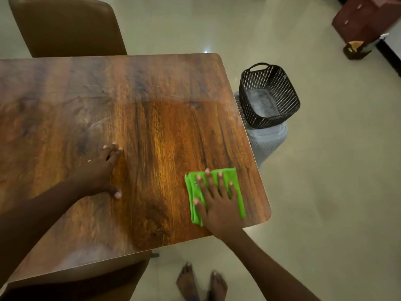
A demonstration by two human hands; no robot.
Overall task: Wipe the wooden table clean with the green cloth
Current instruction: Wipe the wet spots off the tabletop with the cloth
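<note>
green cloth (192, 190), folded into a rough rectangle, lies flat under my right hand (219, 205) near the right end of the wooden table (152, 118), close to the near right corner but wholly on the top. my right fingers (209, 181) are straight and spread, pressing down on the cloth with the palm; they are not curled round it, and the thumb lies out over the cloth's left side. green shows past my fingertips and along both sides of the hand.

my left hand (97, 172) rests on bare wood well to the left of the cloth, palm down, fingers straight and close together, pointing away from me, thumb stuck out toward me. it holds nothing.

the tabletop is a glossy brown grain, darker and hazier toward the far left, with faint pale smears on the far half. a brown chair (65, 27) is pushed up against the far edge, and the back of another brown chair (86, 283) sits below the near edge at lower left.

past the right end of the table a black perforated basket (269, 94) stands on top of a grey perforated container (267, 140); something pale lies in the basket's bottom, too blurred to tell. my bare feet (201, 283) stand on the pale shiny floor (325, 192) just off the table's near edge. a dark reddish piece of furniture (364, 18) shows in the upper right corner.
</note>
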